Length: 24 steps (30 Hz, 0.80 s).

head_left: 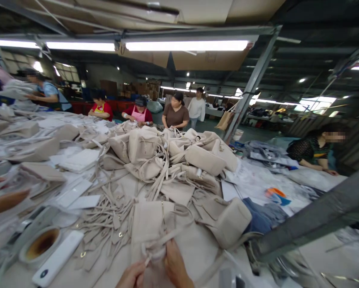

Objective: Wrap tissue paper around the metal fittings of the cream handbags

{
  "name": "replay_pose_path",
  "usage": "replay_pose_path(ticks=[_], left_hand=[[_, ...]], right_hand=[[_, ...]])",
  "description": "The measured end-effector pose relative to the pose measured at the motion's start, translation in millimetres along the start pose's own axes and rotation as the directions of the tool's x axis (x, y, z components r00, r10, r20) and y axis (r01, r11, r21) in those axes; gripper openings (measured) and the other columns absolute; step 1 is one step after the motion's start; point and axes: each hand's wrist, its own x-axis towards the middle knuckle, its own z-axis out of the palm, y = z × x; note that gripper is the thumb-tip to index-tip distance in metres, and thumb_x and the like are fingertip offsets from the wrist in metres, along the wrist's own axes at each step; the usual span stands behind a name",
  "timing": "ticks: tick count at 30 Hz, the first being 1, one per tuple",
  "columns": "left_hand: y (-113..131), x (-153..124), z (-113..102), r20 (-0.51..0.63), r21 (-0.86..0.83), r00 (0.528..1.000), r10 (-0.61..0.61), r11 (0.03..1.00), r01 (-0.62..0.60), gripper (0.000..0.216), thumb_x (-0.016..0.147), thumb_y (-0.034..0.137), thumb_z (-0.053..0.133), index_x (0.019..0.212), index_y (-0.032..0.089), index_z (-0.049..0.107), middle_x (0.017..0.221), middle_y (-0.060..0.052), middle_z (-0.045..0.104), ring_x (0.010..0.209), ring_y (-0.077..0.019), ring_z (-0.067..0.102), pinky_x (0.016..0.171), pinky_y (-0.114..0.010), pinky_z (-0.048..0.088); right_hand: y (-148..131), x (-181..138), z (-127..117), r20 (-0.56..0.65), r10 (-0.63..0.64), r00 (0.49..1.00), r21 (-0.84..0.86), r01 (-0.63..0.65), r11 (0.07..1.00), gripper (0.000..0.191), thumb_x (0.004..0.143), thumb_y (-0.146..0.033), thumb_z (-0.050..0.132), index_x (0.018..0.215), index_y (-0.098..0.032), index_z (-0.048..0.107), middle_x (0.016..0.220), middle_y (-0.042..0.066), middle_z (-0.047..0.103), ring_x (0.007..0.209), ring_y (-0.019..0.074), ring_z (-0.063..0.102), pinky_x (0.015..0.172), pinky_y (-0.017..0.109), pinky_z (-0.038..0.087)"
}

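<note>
Both my hands are at the bottom edge of the view, pinching the same beige strap [155,250] of a beige handbag [151,222] that lies flat in front of me. My left hand [133,275] grips the strap end with closed fingers. My right hand [177,266] holds it just to the right, fingers closed too. Loose beige straps [107,218] lie spread to the left of the bag. A heap of similar beige handbags [167,156] is piled behind it on the table.
A white power bank [57,259] and a cup with brown liquid [41,244] sit at my near left. Another person's fingers [5,200] reach in from the left edge. Several people work around the far side. A grey metal beam [311,218] crosses at right.
</note>
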Motion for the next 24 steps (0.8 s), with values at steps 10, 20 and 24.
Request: replay_pose_path(ticks=[10,20,24], left_hand=[[-18.4,-26.4,11.4,0.082,0.085,0.988,0.132,0.987,-0.139,0.041,0.056,0.050,0.079,0.071,0.017,0.059,0.048,0.004,0.059,0.039,-0.0097,0.051,0.041,-0.019,0.034],[-23.0,-40.5,13.6,0.112,-0.026,0.989,0.100,0.995,-0.098,0.025,0.069,0.035,0.076,0.071,0.015,0.061,0.054,-0.001,0.067,0.047,-0.0138,0.061,0.051,-0.024,0.047],[-19.3,-49.2,10.5,0.123,-0.088,0.992,-0.022,0.996,0.033,0.006,0.079,0.018,0.066,0.077,0.014,0.062,0.071,-0.008,0.074,0.063,-0.0189,0.070,0.060,-0.027,0.053]], right_hand=[[-68.9,-29.4,-39.6,0.416,0.518,0.748,0.278,-0.646,0.710,0.053,0.085,-0.062,0.041,0.060,-0.019,0.058,0.057,0.005,0.060,0.058,0.0204,0.063,0.052,0.031,0.051],[-85.1,17.4,-5.8,0.549,0.506,0.666,0.372,-0.736,0.566,0.051,0.083,-0.059,0.037,0.066,-0.016,0.057,0.055,-0.001,0.054,0.045,0.0095,0.048,0.046,0.021,0.038],[-65.3,-35.8,-57.1,0.473,0.568,0.673,0.258,-0.723,0.641,0.046,0.088,-0.048,0.031,0.078,-0.017,0.063,0.067,0.004,0.063,0.059,0.0161,0.060,0.055,0.027,0.047]])
